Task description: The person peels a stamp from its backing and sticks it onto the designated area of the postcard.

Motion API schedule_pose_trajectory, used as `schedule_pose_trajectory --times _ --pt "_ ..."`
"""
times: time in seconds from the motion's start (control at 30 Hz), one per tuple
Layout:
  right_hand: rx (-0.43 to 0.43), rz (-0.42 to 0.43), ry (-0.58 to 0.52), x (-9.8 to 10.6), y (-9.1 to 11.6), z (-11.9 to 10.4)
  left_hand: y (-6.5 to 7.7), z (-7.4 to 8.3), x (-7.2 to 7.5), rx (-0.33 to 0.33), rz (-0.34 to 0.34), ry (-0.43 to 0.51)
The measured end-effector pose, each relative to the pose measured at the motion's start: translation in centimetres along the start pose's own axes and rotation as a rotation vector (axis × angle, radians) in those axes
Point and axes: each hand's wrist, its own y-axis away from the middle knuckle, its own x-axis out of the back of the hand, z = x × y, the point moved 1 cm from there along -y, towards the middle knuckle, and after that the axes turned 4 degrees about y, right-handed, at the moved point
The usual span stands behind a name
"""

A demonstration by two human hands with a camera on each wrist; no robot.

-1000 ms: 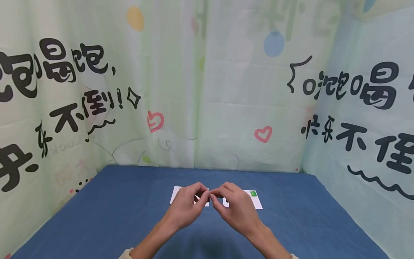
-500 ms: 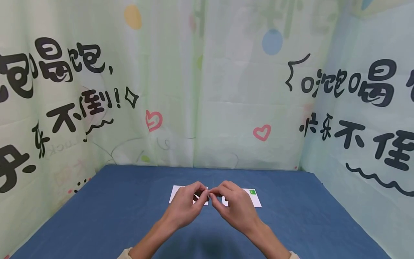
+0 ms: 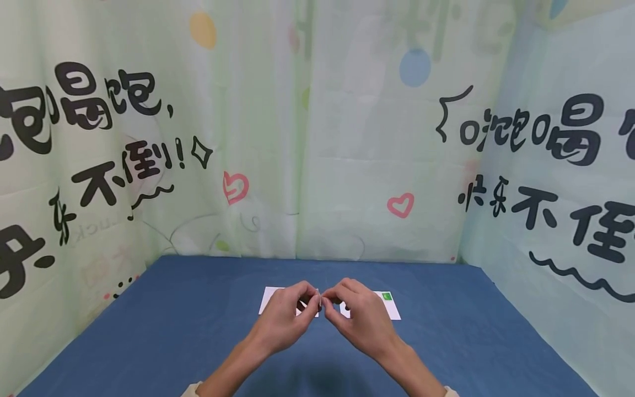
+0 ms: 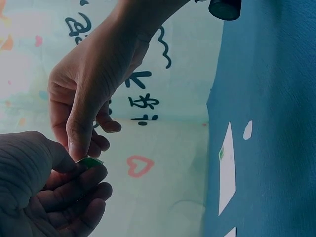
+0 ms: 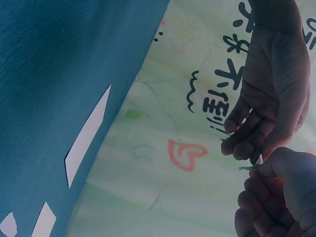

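Two hands (image 3: pixel 286 313), close together, pinching one green slip (image 4: pixel 91 162) (barely moved since earlier).

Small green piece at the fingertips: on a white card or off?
Off. Left wrist view: left hand and right hand hold the green piece up, apart from the white cards on the blue tabletop.

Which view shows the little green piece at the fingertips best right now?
Left wrist: there the green piece shows part of its coloured face. The right wrist view catches just a thin edge-on strip; the head view gives at most a pale sliver.
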Motion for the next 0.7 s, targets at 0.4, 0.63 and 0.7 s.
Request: schedule_pose_trajectory --times 0.4,0.63,0.7 --pt "0.031 0.037 0.004 0.02 0.05 -0.03 0.38 -0.09 0.17 -0.025 0.010 0.043" --pt "0.029 0.053 0.030 0.39 -0.14 0.15 0.10 -0.10 0.38 -0.021 -0.015 0.050" --pt "0.033 0.063 0.043 0.57 -0.27 0.32 -0.08 0.00 0.42 -0.029 -0.017 0.053"
